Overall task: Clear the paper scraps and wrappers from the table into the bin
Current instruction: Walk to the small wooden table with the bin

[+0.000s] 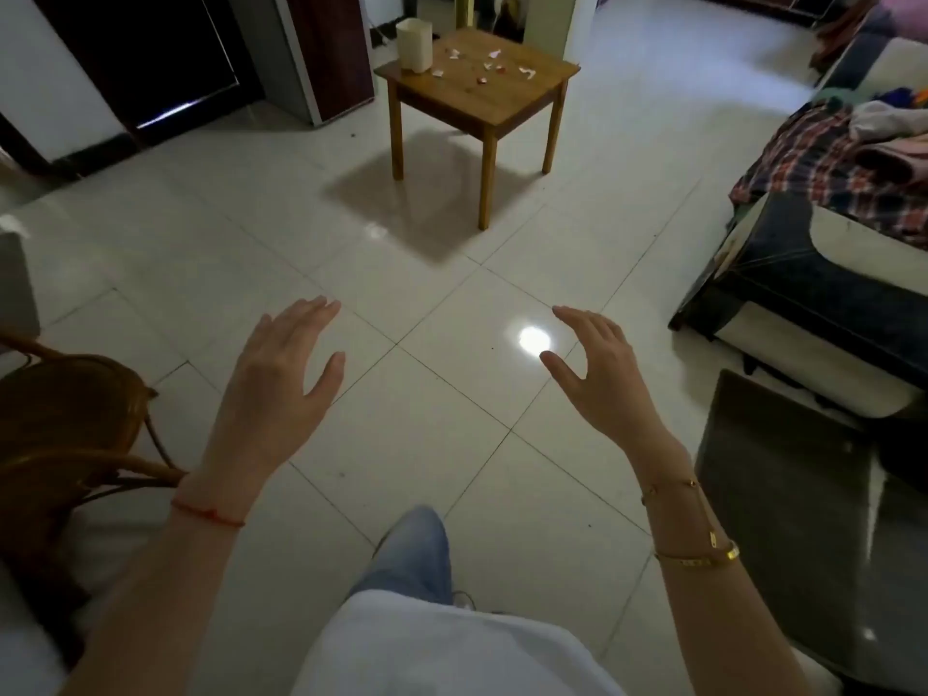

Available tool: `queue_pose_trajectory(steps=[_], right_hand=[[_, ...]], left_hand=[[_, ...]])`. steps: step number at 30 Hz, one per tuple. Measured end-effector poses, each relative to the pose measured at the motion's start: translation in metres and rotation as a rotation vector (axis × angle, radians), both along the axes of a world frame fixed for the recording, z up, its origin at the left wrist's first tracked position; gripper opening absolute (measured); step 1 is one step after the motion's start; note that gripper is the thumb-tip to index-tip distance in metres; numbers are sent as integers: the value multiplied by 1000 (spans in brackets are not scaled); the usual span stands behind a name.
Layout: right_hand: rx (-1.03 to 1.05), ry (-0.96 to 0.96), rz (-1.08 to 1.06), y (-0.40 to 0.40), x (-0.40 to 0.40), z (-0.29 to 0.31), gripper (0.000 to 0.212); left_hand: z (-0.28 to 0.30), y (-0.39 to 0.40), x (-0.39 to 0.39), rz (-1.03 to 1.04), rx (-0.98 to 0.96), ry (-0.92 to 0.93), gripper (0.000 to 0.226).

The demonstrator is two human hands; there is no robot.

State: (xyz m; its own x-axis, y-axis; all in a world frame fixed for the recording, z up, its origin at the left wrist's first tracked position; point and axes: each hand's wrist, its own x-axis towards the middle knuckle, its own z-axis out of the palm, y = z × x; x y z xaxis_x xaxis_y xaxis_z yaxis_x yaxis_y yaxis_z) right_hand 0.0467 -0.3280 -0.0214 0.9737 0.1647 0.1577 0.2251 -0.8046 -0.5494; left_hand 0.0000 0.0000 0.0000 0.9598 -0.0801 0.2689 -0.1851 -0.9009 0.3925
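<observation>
**Hands empty, scraps well ahead across the floor**

Both hands are raised in front of the person with nothing in them. The left hand [281, 374] is spread flat, palm down, fingers together and thumb out. The right hand [597, 374] is open too, fingers loosely curved and the thumb held apart from them, as if ready to pinch.

The work lies straight ahead and well apart from the hands, across an open stretch of tiled floor [427, 419]. A small wooden table [482, 108] stands there turned corner-on to the person. The paper scraps [489, 65], white and reddish bits, are scattered over the far half of its top, running loosely from the left corner toward the right corner. The bin [414, 45], a pale, tall container, stands on the table at its left corner, just beside the nearest scraps.

Neither hand is clearly nearer; the table sits roughly midway between them, a little toward the right hand's side. The coming move looks to be a walk forward, since no scrap is within reach yet. Once there, the left hand would lie on the bin's side and the right on the scraps' side.

No brand, label or writing can be read anywhere; the scraps are too small to make out any print.
</observation>
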Motion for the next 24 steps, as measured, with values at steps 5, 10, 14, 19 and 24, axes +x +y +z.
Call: queue_pose_trajectory(steps=[5,10,14,19,24], right_hand=[[6,58,-13,2,59,-13,53],[4,59,-23,14,148,-22,53],[-1,49,-18,29,236,-15,53],[10,26,-24,48,345,0,53],[5,20,-49,56,438,5,53]], left_hand=[[-12,-2,59,17,-1,22,51],[-26,8,152,8,6,-26,49],[-24,24,240,38,-17,-49,49],[-11,41,349,16,-19,-73,48],[-1,44,448,-18,-10,-55,47]])
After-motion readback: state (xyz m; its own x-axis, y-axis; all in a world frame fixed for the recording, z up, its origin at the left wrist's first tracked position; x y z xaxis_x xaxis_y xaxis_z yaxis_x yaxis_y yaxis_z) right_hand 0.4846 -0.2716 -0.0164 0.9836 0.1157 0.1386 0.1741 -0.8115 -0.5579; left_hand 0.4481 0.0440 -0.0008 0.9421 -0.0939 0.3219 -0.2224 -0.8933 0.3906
